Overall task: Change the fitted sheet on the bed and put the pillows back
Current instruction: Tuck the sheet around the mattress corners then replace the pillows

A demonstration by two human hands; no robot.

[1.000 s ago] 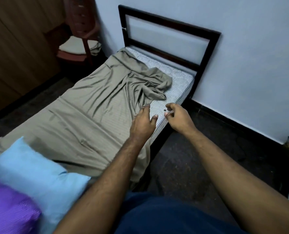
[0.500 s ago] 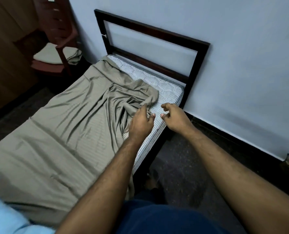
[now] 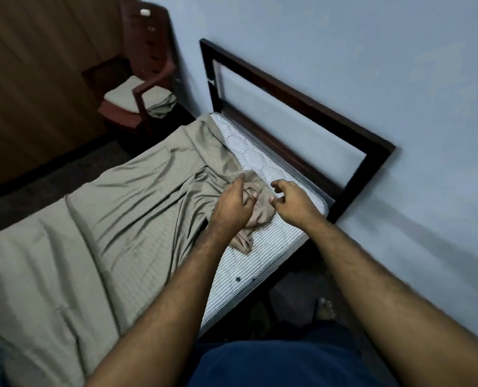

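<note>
The olive-grey fitted sheet (image 3: 126, 219) lies spread over most of the striped mattress (image 3: 263, 247), but its corner nearest the dark headboard (image 3: 296, 107) is bunched into a loose wad, leaving the mattress bare along the headboard side and the near edge. The left hand (image 3: 232, 208) rests on that wad, its fingers (image 3: 250, 198) curled into the gathered cloth and grasping a fold of it. The right hand (image 3: 293, 203) hovers just beside the wad, closer to the headboard, fingers (image 3: 277, 185) bent and spread, holding nothing and not touching the sheet. Beyond the far end of the headboard, against the wall, stands a reddish chair (image 3: 145, 76) with pale folded cloth (image 3: 137, 96) on its seat. No pillow is clearly visible.
</note>
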